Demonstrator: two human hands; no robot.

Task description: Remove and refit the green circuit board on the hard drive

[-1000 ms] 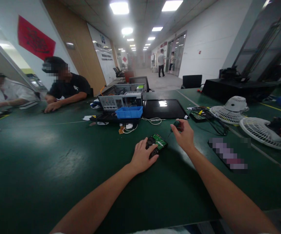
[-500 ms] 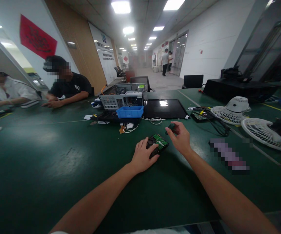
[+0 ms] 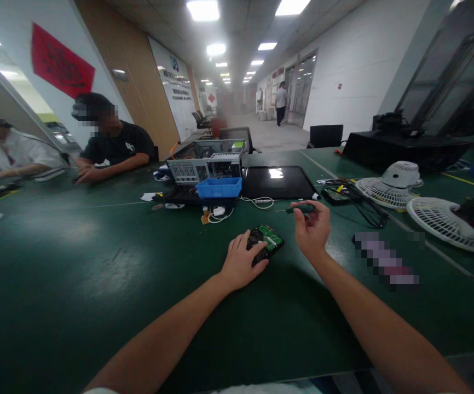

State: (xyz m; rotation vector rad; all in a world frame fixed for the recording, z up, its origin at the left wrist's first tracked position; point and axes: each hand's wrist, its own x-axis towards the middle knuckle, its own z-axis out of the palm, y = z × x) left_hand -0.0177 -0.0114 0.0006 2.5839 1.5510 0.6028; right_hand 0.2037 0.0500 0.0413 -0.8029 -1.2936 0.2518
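Note:
A hard drive (image 3: 269,238) with its green circuit board facing up lies on the green table (image 3: 97,262). My left hand (image 3: 242,264) rests on its near left side, fingers wrapped over the edge. My right hand (image 3: 313,229) is raised just right of the drive and pinches a small green-handled screwdriver (image 3: 298,208), which lies level with its thin tip pointing left.
Behind the drive stand an open computer case (image 3: 206,164), a blue tray (image 3: 218,188), a black panel (image 3: 276,182) and white cables (image 3: 220,214). Two fan grilles (image 3: 388,186) lie at right. Two people sit at the far left; another walks in the corridor.
My right hand lifted from the drive and turned the screwdriver from pointing down at the board to lying level, tip to the left. My left hand stayed on the drive.

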